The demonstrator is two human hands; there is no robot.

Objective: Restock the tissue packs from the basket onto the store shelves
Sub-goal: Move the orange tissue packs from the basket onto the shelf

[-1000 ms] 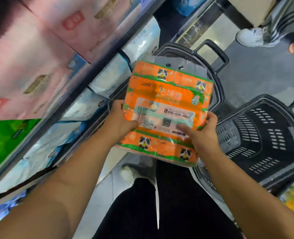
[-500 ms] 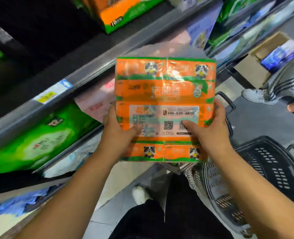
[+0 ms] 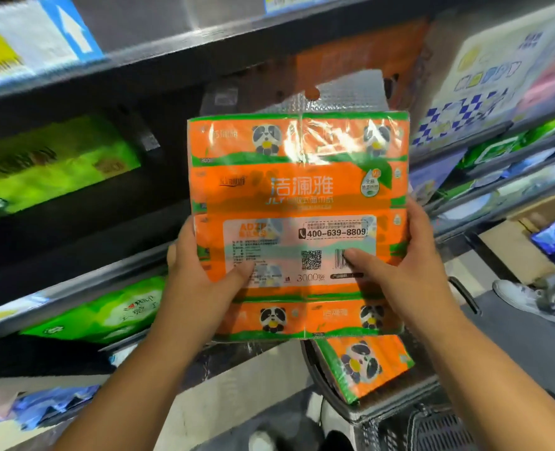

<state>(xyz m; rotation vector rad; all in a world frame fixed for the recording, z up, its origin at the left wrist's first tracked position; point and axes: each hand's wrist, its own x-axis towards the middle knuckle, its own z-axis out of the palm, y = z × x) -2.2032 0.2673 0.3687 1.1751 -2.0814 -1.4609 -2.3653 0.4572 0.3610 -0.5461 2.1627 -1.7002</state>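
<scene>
- Both hands hold up an orange tissue pack (image 3: pixel 298 196), upright and face-on, just in front of the dark shelves (image 3: pixel 158 60) at the left and far side.
- The left hand (image 3: pixel 201 281) has its grip pinching the pack's left edge, thumb flat on the white label panel and fingers behind.
- The right hand (image 3: pixel 399 271) does likewise on the right edge, its thumb lying over the barcode.
- The pack's front reads "洁澜雅" in large pale letters with "JLY" beneath. The label panel gives "400-639-8809", a QR code and "3000张". Cartoon pandas sit along the green-trimmed top and bottom bands.
- A clear plastic carry flap stands up from the pack's top.
- Below the held pack, a second orange panda pack (image 3: pixel 364 366) leans tilted at the rim of the dark mesh basket (image 3: pixel 438 431), near right.
- Green packs (image 3: pixel 54 164) lie on the left shelves; their print is too blurred to read.
- A shelf-edge tag (image 3: pixel 71 27) far left shows a white arrow on blue.
- A cardboard box (image 3: pixel 510 236) and a white shoe (image 3: pixel 523 297) are on the floor at right.
</scene>
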